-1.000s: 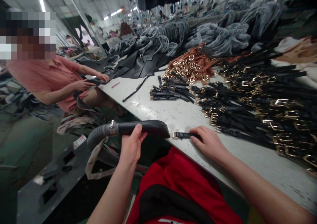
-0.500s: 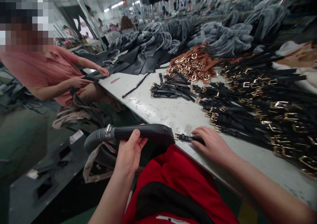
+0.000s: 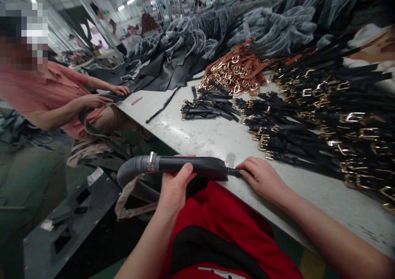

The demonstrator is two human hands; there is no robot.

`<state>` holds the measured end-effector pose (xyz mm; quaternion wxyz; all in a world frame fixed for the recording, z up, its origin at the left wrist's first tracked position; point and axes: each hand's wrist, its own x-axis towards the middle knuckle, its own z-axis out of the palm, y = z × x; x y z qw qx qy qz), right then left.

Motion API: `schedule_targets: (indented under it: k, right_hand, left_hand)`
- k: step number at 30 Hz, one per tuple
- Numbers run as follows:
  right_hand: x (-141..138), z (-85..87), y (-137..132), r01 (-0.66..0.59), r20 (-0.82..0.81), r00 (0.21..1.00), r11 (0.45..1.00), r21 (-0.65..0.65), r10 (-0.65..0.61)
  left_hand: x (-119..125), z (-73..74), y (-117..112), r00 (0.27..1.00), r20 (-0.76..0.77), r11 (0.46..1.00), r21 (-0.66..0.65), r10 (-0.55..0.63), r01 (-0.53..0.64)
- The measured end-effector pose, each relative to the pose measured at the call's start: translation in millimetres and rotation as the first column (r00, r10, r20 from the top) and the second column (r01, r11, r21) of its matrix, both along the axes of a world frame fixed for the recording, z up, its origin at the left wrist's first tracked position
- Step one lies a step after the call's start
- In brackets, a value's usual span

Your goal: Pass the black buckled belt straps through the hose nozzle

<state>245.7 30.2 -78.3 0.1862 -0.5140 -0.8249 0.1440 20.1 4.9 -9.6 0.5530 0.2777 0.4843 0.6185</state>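
Observation:
My left hand (image 3: 174, 186) is wrapped round a black hose nozzle (image 3: 205, 166), thumb on its near side. A grey corrugated hose (image 3: 132, 170) joins it through a metal clamp (image 3: 151, 162). At the nozzle's flat mouth, my right hand (image 3: 263, 177) pinches a short black buckle strap (image 3: 233, 171). Only a small length of the strap shows between fingertips and mouth; its buckle end is hidden at or inside the nozzle. The right wrist rests near the front edge of the white table (image 3: 212, 139).
Black buckle straps (image 3: 296, 147) are heaped on the right, brown straps (image 3: 237, 69) behind them. A smaller black bundle (image 3: 203, 108) and a thin black strip (image 3: 162, 105) lie farther left. A co-worker in a pink shirt (image 3: 40, 94) handles dark material at the table's left end.
The nozzle and my left hand have moved right, over the strap's end. The gold buckle that showed outside the mouth is now hidden. My right hand has closed in around the strap.

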Motion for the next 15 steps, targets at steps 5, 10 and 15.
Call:
schedule_targets:
  k: [5,10,15]
  right_hand:
    - [0.9,0.3,0.3,-0.002,-0.005,1.0,1.0,0.009,0.002]
    - [-0.5,0.0,-0.1,0.005,0.018,1.0,1.0,-0.001,-0.005]
    - [-0.5,-1.2,0.0,0.018,0.038,0.999,1.0,0.004,-0.018]
  left_hand:
    - [-4.5,11.5,3.9,0.988,-0.152,0.997,0.071,-0.012,0.023]
    - [-9.5,13.5,2.8,0.997,-0.082,0.998,0.068,-0.012,0.018]
    - [3.8,7.0,2.9,0.983,-0.153,0.991,0.075,-0.096,0.109]
